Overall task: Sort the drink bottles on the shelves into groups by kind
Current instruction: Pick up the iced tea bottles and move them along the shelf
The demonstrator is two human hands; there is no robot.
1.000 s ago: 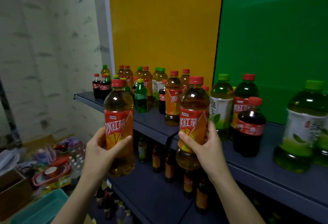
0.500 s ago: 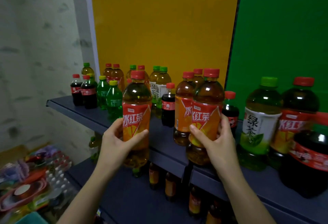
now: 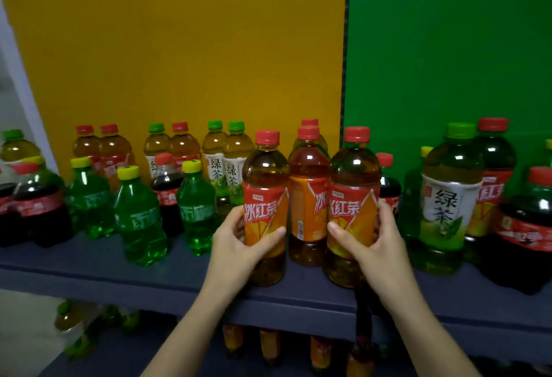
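My left hand (image 3: 236,242) grips a red-capped iced tea bottle (image 3: 264,179) with an orange-red label, standing on the front of the dark shelf (image 3: 149,284). My right hand (image 3: 370,242) grips a second iced tea bottle (image 3: 355,179) of the same kind. A third iced tea bottle (image 3: 307,194) stands between them, slightly behind. Both held bottles are upright and their bases look level with the shelf surface.
Green Sprite bottles (image 3: 137,221) and cola bottles (image 3: 38,206) stand to the left. Green tea bottles (image 3: 448,203) and a large cola bottle (image 3: 525,233) stand on the right. More tea bottles line the back. A lower shelf holds more bottles (image 3: 270,346).
Both hands carried their iced tea bottles up and forward onto the top shelf, beside the one standing there. The camera moved closer and turned toward the shelf.
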